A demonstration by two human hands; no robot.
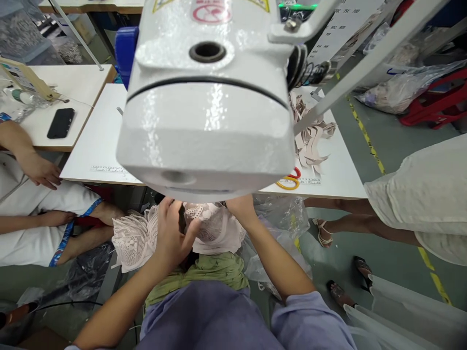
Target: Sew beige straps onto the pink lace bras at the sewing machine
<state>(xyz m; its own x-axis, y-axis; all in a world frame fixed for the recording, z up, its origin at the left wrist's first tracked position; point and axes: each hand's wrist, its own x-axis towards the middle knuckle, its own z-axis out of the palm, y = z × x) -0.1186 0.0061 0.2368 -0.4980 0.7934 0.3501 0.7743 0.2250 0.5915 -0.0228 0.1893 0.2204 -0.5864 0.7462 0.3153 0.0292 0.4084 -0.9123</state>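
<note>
A white sewing machine head (207, 141) fills the middle of the view and covers the sewing area behind it. Below its front edge, my left hand (173, 238) has its thumb and fingers apart, beside a pale pink lace bra piece (215, 236). My right hand (242, 209) is at the right end of that piece, its fingers hidden beneath the machine head. To the left of my left hand hangs a bunch of similar lace pieces (134, 240) at the table's edge.
Fabric strips (310, 141) and yellow-handled scissors (290, 183) lie on the white table (343, 170). A seated person's hand (40, 170) is at left, near a phone (61, 123). Someone in a light garment (423, 189) stands at right. Plastic bags (284, 243) hang below the table.
</note>
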